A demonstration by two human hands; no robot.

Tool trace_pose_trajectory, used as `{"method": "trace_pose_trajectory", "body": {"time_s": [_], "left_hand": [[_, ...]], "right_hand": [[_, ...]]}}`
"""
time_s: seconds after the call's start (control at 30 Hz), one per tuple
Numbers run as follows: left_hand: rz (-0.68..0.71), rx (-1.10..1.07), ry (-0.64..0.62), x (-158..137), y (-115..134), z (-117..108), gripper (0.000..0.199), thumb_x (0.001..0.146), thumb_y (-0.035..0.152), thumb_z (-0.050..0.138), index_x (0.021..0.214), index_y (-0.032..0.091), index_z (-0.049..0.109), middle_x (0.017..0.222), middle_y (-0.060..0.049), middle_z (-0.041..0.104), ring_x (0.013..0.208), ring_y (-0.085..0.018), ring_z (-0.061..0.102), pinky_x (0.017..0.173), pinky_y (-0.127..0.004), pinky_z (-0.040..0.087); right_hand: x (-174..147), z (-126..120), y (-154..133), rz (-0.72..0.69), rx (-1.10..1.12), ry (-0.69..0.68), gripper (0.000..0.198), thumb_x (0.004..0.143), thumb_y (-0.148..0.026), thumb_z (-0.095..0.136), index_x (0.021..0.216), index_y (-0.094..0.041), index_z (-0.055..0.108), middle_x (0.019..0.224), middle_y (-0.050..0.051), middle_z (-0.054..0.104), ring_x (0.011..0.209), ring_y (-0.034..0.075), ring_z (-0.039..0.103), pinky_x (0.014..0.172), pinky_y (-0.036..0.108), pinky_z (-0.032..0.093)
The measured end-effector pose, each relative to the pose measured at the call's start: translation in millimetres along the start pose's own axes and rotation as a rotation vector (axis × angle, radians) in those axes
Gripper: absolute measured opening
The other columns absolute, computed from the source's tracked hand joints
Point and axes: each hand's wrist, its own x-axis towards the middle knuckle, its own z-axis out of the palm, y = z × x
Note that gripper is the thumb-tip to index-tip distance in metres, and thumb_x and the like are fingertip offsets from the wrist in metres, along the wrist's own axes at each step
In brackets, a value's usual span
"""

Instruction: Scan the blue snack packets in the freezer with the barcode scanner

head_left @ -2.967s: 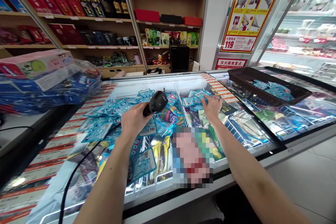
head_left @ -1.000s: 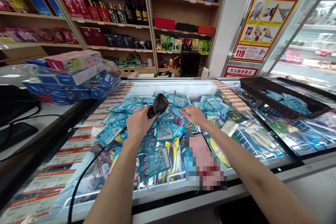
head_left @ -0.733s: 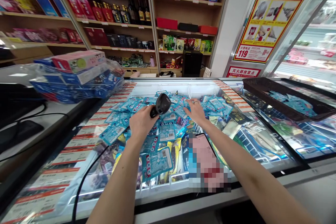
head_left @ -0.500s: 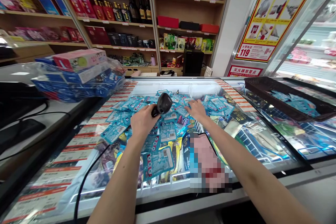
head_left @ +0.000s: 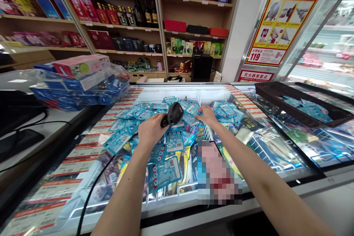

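My left hand (head_left: 151, 131) is closed round the handle of a black handheld barcode scanner (head_left: 176, 113), its head over the packets. A black cable (head_left: 95, 182) runs from under my left forearm to the bottom edge. Many flat blue packets (head_left: 174, 141) with white barcode labels lie spread over the glass top of a chest freezer (head_left: 279, 147). My right hand (head_left: 208, 115) is low over the packets right of the scanner, thumb and fingers apart. Whether its fingertips touch a packet is hard to see. Another group of blue packets (head_left: 228, 110) lies just beyond its right side.
A phone-shaped thing (head_left: 217, 169), blurred out, lies at the front of the glass. On the right stands a dark brown basket (head_left: 265, 94) holding blue packets. Boxes in clear plastic (head_left: 80, 81) sit at left. Price labels (head_left: 74, 158) line the glass; stocked shelves (head_left: 124, 25) stand behind.
The view has shifted slightly. The scanner has moved a little to the right over the packets, still in my left hand. My right hand's fingers have spread a bit beside the packets.
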Motion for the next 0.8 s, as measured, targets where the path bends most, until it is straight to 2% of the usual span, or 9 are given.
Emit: {"method": "trace_pose_trajectory", "body": {"time_s": [0.1, 0.17, 0.27, 0.37, 0.5, 0.6, 0.8], "left_hand": [[0.039, -0.001, 0.015, 0.5, -1.6, 2.6, 0.037, 0.081, 0.044, 0.045, 0.114, 0.03, 0.056, 0.105, -0.001, 0.065, 0.091, -0.022, 0.06, 0.059, -0.027, 0.036], [0.056, -0.007, 0.019, 1.0, -2.5, 3.6, 0.037, 0.081, 0.044, 0.045, 0.114, 0.03, 0.055, 0.106, -0.001, 0.065, 0.093, -0.022, 0.06, 0.06, -0.028, 0.037], [0.078, -0.024, 0.0, 2.0, -1.5, 3.7, 0.039, 0.08, 0.042, 0.046, 0.116, 0.029, 0.055, 0.108, -0.001, 0.064, 0.095, -0.022, 0.059, 0.062, -0.028, 0.039], [0.107, -0.041, -0.026, 3.1, 2.9, 3.9, 0.041, 0.08, 0.042, 0.046, 0.117, 0.029, 0.054, 0.108, -0.002, 0.064, 0.095, -0.022, 0.059, 0.065, -0.027, 0.04], [0.185, -0.049, -0.042, 3.1, 10.8, 5.8, 0.04, 0.08, 0.041, 0.047, 0.117, 0.029, 0.055, 0.108, -0.002, 0.064, 0.093, -0.022, 0.06, 0.065, -0.028, 0.04], [0.25, -0.039, -0.06, 2.1, 15.9, 6.3, 0.04, 0.08, 0.039, 0.047, 0.117, 0.028, 0.055, 0.108, -0.003, 0.064, 0.092, -0.022, 0.061, 0.065, -0.028, 0.04], [0.32, -0.017, -0.124, 1.7, 22.2, 5.9, 0.039, 0.08, 0.038, 0.046, 0.116, 0.027, 0.054, 0.106, -0.003, 0.064, 0.091, -0.022, 0.06, 0.064, -0.027, 0.04]], "right_hand": [[1.1, 2.2, 2.3, 0.077, 0.103, 0.094, 0.055, 0.061, -0.038, 0.072, 0.108, -0.017, 0.052, 0.107, 0.009, 0.056, 0.103, 0.024, 0.052, 0.087, 0.037, 0.04], [0.2, 2.3, 5.0, 0.085, 0.202, 0.163, 0.055, 0.064, -0.033, 0.069, 0.113, -0.017, 0.05, 0.11, 0.009, 0.054, 0.099, 0.022, 0.053, 0.085, 0.035, 0.042], [-2.3, -4.5, 10.9, 0.116, 0.299, 0.236, 0.045, 0.071, -0.03, 0.062, 0.112, -0.015, 0.054, 0.1, 0.009, 0.06, 0.091, 0.02, 0.055, 0.082, 0.034, 0.043], [-8.5, -19.5, 19.8, 0.113, 0.322, 0.254, 0.034, 0.075, -0.035, 0.058, 0.103, -0.016, 0.061, 0.086, 0.006, 0.063, 0.084, 0.021, 0.057, 0.08, 0.034, 0.045], [-28.4, -36.5, 34.2, 0.156, 0.455, 0.285, 0.04, 0.077, -0.046, 0.054, 0.104, -0.018, 0.063, 0.072, 0.002, 0.06, 0.067, 0.018, 0.058, 0.066, 0.032, 0.049], [-45.2, -39.3, 42.2, 0.199, 0.61, 0.279, 0.046, 0.077, -0.05, 0.053, 0.11, -0.018, 0.06, 0.07, 0.0, 0.057, 0.057, 0.015, 0.055, 0.056, 0.031, 0.05], [-53.9, -35.7, 43.0, 0.216, 0.728, 0.252, 0.046, 0.078, -0.046, 0.053, 0.115, -0.019, 0.054, 0.066, -0.001, 0.051, 0.058, 0.014, 0.051, 0.055, 0.03, 0.053]]}}
